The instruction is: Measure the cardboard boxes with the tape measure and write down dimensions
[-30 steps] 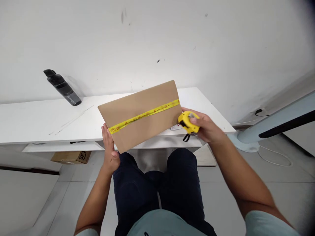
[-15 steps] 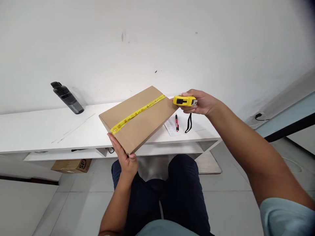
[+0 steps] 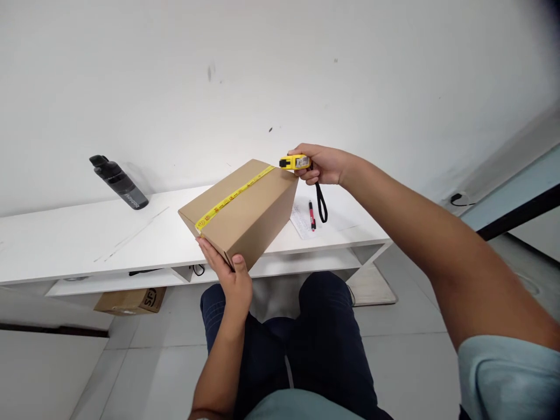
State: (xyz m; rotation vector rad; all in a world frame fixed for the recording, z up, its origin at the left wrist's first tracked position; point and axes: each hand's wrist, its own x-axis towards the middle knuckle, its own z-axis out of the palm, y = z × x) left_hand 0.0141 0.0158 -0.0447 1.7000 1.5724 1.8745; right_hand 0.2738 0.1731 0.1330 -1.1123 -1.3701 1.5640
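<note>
A brown cardboard box (image 3: pixel 256 219) sealed with a strip of yellow tape is tilted above the front of the white table (image 3: pixel 65 239). My left hand (image 3: pixel 227 274) grips its near lower corner, thumb on the front face. My right hand (image 3: pixel 321 164) is closed round a yellow tape measure (image 3: pixel 295 161), held at the box's far upper corner. The measure's black wrist strap (image 3: pixel 321 203) dangles below the hand.
A red pen (image 3: pixel 311 214) lies on a slip of paper (image 3: pixel 301 223) on the table's right part. A dark water bottle (image 3: pixel 118 181) leans against the wall at left. A small cardboard box (image 3: pixel 131 299) sits on the floor under the table. My dark-trousered legs fill the foreground.
My right hand carried the tape measure from the box's right side up to its far corner. My left hand shifted to the near corner, and the box turned, showing its side face.
</note>
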